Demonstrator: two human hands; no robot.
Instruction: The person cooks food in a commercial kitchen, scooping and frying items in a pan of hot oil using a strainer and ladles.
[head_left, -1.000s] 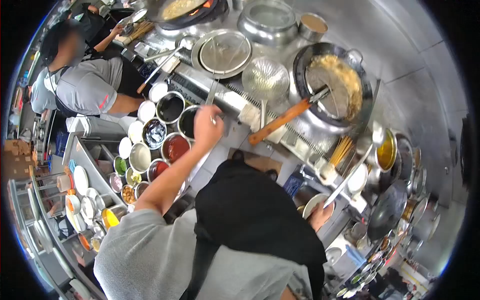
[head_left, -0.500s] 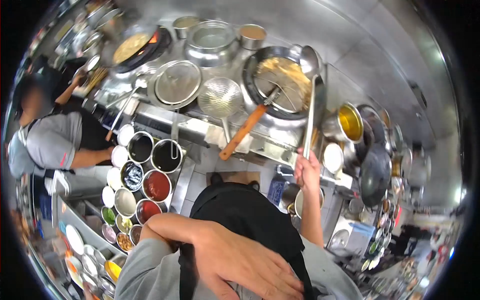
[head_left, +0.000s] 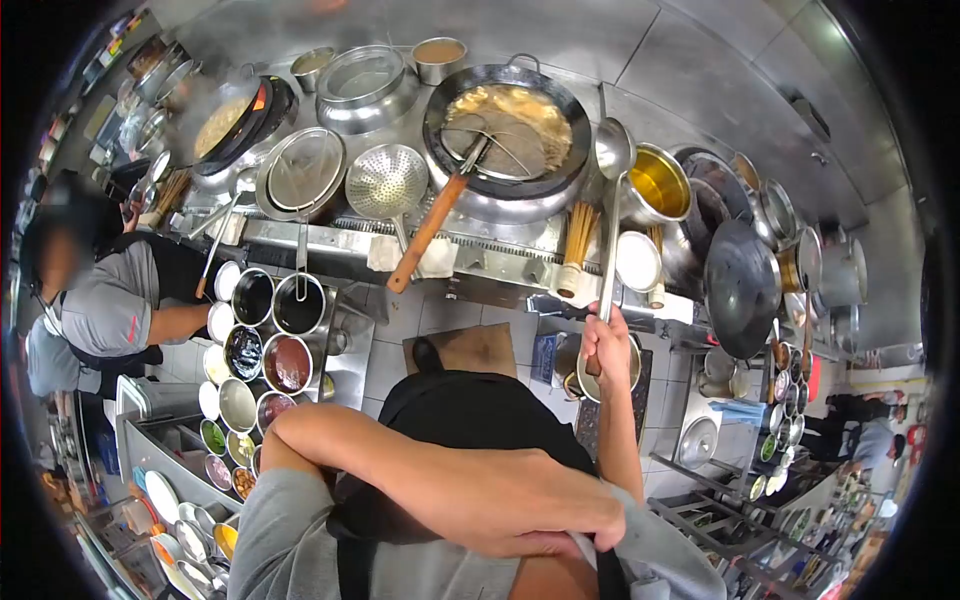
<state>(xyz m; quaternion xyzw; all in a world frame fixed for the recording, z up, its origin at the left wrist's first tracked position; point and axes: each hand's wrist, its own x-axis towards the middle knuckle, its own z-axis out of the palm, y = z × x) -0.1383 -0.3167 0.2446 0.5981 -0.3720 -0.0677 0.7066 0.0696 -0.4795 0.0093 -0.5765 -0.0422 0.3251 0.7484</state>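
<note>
Near and right of the wok (head_left: pixel 582 135), the right hand (head_left: pixel 608 350) clamps its fingers on the ladle (head_left: pixel 610 240), whose length probably spares them heat; it reaches between wok and oil pot (head_left: pixel 650 214). The left hand (head_left: pixel 555 510) curls, hold unclear. A strainer (head_left: pixel 432 225) juts nearward; a brush (head_left: pixel 579 240) crowds the ladle's left.

steel wall panels (head_left: pixel 720 60) line the top of the frame; pale floor tiles (head_left: pixel 385 368) border a brown mat (head_left: pixel 480 350) near the centre.
</note>
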